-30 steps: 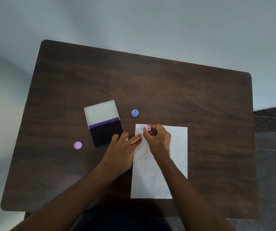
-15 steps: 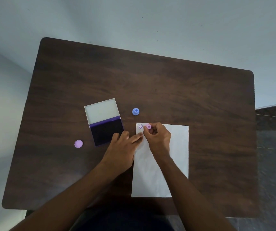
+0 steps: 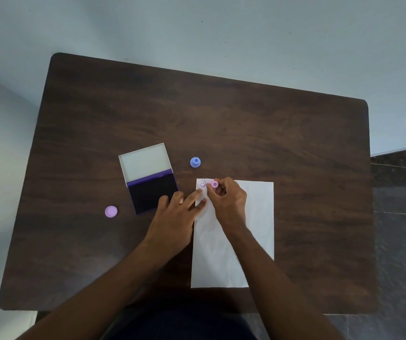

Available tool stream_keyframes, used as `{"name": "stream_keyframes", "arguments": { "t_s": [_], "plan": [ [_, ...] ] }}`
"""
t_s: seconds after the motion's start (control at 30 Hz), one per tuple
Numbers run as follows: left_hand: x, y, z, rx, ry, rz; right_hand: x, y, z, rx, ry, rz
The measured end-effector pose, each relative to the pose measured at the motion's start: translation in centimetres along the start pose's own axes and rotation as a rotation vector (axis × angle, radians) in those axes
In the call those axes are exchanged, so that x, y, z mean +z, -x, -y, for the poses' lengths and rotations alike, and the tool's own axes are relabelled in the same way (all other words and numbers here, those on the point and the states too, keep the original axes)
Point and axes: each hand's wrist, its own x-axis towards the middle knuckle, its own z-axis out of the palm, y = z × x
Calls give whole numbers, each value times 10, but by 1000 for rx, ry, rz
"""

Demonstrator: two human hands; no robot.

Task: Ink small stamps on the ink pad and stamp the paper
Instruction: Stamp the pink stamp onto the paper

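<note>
A white sheet of paper (image 3: 253, 217) lies on the dark wooden table (image 3: 221, 123). A purple smiley print (image 3: 202, 184) marks its top left corner. My right hand (image 3: 227, 197) pinches a small pink stamp (image 3: 214, 184) set down on the paper just right of the print. My left hand (image 3: 180, 212) lies flat with spread fingers, its fingertips pressing the paper's left edge. The open ink pad (image 3: 151, 190), dark purple with a white lid raised behind it, sits left of the hands. A blue stamp (image 3: 195, 162) stands above the paper.
A round lilac cap (image 3: 111, 211) lies on the table left of the ink pad. A pale wall rises behind the table, and dark floor shows at the right.
Both hands and the pink stamp stay in nearly the same place on the paper. Only the camera view has shifted slightly.
</note>
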Motion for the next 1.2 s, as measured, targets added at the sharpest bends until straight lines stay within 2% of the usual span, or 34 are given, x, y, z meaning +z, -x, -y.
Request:
{"name": "stream_keyframes", "arguments": {
  "t_s": [0.7, 0.77, 0.87, 0.93, 1.2],
  "plan": [
    [-4, -2, -4, 2, -50, -22, -3, 2, 12, 30, 0, 25],
    [-6, -2, -4, 11, -39, -22, -10, 3, 13, 53, -51, -21],
    [-9, -1, -4, 3, -29, -36, -24, 12, 4, 125, -174, -201],
    [-9, -2, -3, 0, -33, -42, -30, 19, -3, 154, -239, -264],
    [-15, -10, -5, -21, -15, -85, -32, 28, 17, 123, -308, -145]
  ]
}}
